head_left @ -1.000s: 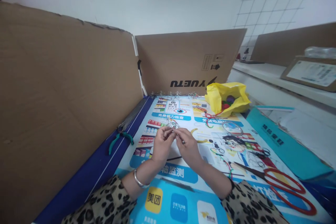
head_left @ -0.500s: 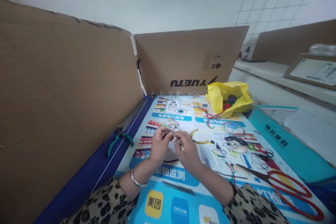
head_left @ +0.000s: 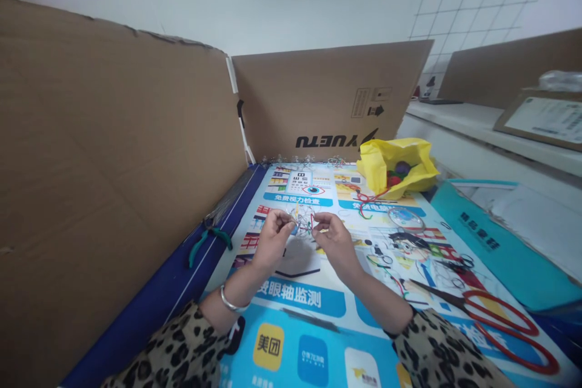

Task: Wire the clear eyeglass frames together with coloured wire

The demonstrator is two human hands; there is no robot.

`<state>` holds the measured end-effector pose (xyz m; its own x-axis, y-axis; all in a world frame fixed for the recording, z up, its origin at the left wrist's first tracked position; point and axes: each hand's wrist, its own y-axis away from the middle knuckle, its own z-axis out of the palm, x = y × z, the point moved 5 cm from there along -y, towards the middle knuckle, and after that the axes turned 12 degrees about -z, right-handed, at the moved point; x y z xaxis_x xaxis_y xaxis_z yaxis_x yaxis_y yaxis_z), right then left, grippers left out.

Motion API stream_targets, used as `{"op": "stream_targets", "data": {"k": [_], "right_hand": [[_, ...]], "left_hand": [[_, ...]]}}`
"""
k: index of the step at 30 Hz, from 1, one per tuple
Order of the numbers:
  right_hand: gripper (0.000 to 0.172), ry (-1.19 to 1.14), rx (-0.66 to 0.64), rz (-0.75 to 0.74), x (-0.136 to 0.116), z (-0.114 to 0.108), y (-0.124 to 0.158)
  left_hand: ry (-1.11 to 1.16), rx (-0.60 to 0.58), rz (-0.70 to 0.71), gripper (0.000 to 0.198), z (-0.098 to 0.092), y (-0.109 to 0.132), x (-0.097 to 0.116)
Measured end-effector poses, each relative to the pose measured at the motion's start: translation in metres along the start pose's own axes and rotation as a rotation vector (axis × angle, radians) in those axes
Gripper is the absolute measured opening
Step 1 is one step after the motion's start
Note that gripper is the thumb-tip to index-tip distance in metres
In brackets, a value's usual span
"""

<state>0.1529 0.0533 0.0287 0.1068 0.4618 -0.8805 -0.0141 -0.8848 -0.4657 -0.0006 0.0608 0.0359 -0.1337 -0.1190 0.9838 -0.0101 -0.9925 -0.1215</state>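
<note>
Between my hands, over the middle of the printed sheet, is a small tangled piece of thin silvery wire with bits of red, green and yellow on it. My left hand pinches its left side between thumb and fingers. On its other side my right hand has thumb and fingertips closed at the wire's edge. The fine strands are too small to follow, and its lower part merges with the print behind it.
Red-handled scissors lie at the right, near coloured wires. Green-handled pliers rest by the left cardboard wall. A yellow bag with yarn balls stands at the back right, near a turquoise box.
My hands were together at the fingertips; they have spread apart and moved slightly forward. The wire piece now shows between them.
</note>
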Motion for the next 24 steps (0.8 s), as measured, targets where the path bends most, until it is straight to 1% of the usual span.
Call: {"op": "stream_targets", "data": {"k": [3,8,12,16,18,22,24], "right_hand": [[0.033,0.021,-0.017,-0.023,-0.001,0.001,-0.001],[0.028,0.241,-0.075,-0.178,-0.006,0.005,-0.002],[0.029,0.383,-0.091,-0.207,-0.002,0.004,-0.003],[0.032,0.379,-0.076,-0.186,0.001,0.002,-0.004],[0.032,0.371,-0.063,-0.161,0.004,0.002,-0.004],[0.037,0.299,-0.049,-0.098,0.013,0.003,-0.003],[0.032,0.249,-0.066,-0.08,0.015,0.003,-0.004]], "left_hand": [[0.065,-0.021,-0.049,0.017,0.001,-0.002,-0.006],[0.168,-0.063,-0.125,0.022,0.002,-0.004,-0.013],[0.142,-0.11,-0.126,0.022,0.007,0.0,-0.01],[0.074,-0.169,-0.132,0.016,0.012,0.005,-0.01],[0.084,-0.199,-0.146,0.015,0.012,0.005,-0.012],[0.144,-0.249,-0.172,0.017,0.014,0.005,-0.016],[0.143,-0.273,-0.188,0.019,0.016,0.005,-0.016]]}}
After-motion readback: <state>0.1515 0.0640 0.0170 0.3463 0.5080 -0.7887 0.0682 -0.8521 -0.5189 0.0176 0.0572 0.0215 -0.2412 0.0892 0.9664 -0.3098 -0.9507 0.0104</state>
